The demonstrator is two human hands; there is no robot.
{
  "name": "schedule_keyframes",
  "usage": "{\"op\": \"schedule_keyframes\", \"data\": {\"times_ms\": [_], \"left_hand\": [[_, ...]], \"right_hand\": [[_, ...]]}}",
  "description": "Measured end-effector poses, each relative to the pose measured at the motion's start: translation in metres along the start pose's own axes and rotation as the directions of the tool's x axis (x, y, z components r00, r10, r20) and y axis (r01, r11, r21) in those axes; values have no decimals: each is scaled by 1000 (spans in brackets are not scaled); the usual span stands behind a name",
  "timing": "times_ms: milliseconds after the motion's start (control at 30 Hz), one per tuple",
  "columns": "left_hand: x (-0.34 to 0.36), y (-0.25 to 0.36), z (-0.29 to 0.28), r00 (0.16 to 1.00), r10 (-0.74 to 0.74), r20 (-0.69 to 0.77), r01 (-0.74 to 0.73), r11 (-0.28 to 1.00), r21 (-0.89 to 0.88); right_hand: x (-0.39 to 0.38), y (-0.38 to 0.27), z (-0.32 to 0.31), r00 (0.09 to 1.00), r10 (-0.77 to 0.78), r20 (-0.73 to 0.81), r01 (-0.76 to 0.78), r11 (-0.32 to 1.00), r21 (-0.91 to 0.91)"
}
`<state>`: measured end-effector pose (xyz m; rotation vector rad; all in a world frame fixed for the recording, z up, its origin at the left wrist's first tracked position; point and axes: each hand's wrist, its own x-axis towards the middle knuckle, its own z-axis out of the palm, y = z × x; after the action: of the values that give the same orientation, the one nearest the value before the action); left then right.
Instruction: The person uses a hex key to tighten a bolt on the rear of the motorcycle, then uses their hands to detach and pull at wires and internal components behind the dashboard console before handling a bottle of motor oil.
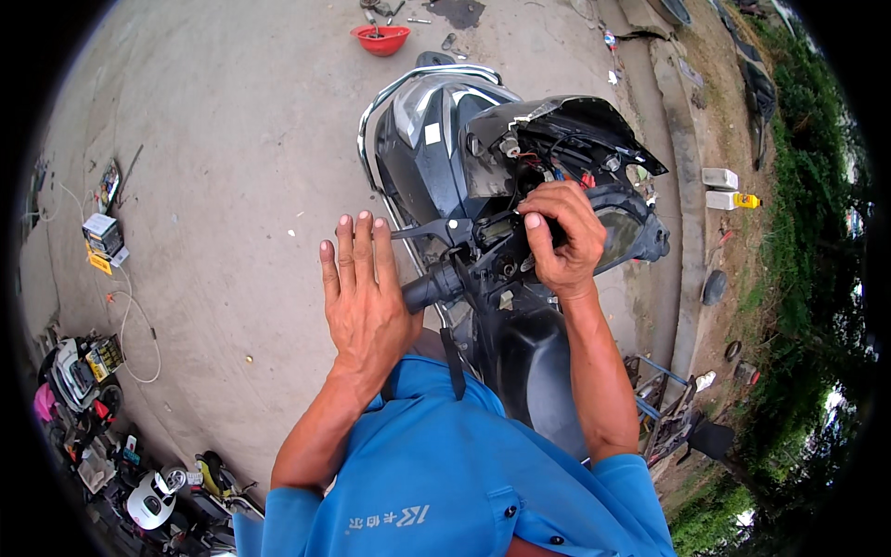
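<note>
A dark motor scooter stands in front of me, its front panel lifted away with wires showing inside. My left hand has its fingers stretched out, the heel of the palm against the end of the black handlebar grip. Just beyond those fingers lies the tip of the brake lever. Over the middle of the handlebar, my right hand is closed, thumb and fingers bent together in a pinch. Whatever is between those fingertips is too small to make out.
A red bowl with tools sits on the concrete at the far side. Boxes and a pale hose lie at left; parked scooters stand lower left. White bottles are by the right kerb. The scooter seat is near me.
</note>
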<state>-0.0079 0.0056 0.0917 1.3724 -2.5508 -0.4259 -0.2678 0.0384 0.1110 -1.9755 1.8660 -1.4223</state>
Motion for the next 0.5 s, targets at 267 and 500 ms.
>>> {"op": "schedule_keyframes", "data": {"times_ms": [267,500], "left_hand": [[1,1,-4,999,34,-3,-34,998,-48],[0,-2,3,998,50,-34,-50,999,15]], "right_hand": [[0,1,0,1000,-15,-10,15,1000,4],[0,1,-1,1000,-10,-1,10,1000,9]]}}
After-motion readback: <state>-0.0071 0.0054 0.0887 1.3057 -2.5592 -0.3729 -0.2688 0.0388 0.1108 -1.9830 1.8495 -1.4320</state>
